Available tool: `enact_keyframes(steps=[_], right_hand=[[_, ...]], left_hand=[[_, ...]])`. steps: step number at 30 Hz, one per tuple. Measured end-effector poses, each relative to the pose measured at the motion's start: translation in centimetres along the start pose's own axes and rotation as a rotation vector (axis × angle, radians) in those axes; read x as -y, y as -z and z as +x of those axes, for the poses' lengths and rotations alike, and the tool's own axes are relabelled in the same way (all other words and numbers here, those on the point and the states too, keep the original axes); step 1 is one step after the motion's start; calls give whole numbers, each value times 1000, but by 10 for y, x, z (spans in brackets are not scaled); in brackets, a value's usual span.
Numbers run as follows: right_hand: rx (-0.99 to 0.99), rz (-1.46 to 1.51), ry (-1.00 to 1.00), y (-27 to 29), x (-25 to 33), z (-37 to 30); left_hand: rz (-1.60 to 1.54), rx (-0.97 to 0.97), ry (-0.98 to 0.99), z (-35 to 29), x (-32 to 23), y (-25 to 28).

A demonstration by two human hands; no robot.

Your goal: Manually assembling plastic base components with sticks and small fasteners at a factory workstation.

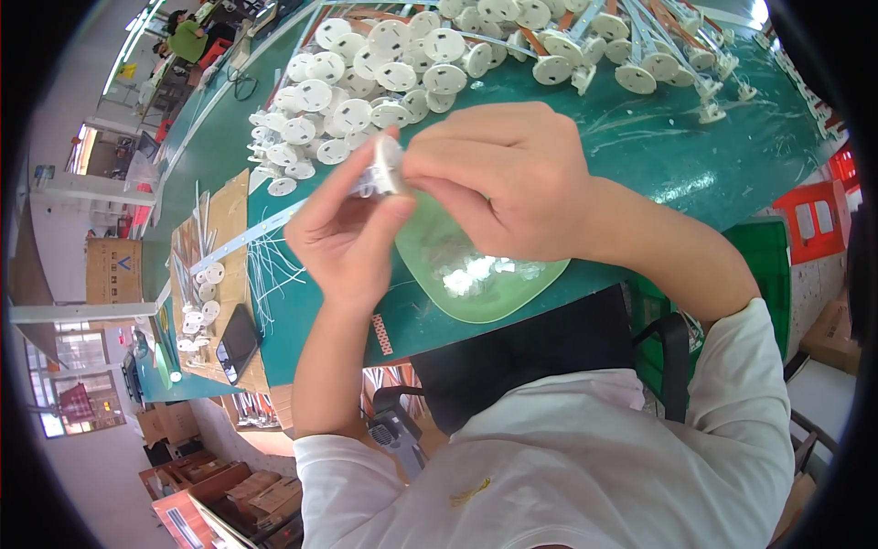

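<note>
Between the thumb and fingers of my left hand (340, 247), a round white plastic cap (388, 163) is held on edge. A pale LED strip (245, 238) runs from behind that hand toward the lower left, apparently joined to the cap. My right hand (517, 178) is closed in a pinch, its fingertips against the cap's face; whatever they hold is hidden. Below both hands sits a green plastic tray (485, 309) with small clear pieces (476, 274) in it.
Many white caps (352, 114) on strips are heaped at the far side of the green table (631, 151). On the left, cardboard (240, 197) bears more capped strips and a phone (238, 343). Thin white wires (273, 274) lie beside it. A red stool (814, 224) stands right.
</note>
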State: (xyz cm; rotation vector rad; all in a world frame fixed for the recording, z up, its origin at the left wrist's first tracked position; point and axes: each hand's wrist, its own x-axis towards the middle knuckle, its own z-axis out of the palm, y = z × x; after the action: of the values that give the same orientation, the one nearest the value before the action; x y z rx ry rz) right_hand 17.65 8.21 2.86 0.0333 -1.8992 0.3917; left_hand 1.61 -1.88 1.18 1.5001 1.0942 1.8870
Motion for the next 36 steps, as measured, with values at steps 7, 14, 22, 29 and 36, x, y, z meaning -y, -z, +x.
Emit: enact_keyframes(steps=[7, 14, 22, 29, 36], right_hand=[[51, -44, -35, -2, 3, -2], [142, -70, -94, -4, -2, -1], [230, -99, -76, -2, -4, -5], [219, -96, -50, -5, -7, -4], [238, -82, -45, -8, -10, -5]], left_hand=[[396, 179, 81, 25, -23, 17], [1515, 117, 430, 49, -98, 245], [1890, 168, 888, 10, -150, 383], [2224, 386, 1104, 64, -132, 323], [1673, 389, 56, 135, -6, 234]])
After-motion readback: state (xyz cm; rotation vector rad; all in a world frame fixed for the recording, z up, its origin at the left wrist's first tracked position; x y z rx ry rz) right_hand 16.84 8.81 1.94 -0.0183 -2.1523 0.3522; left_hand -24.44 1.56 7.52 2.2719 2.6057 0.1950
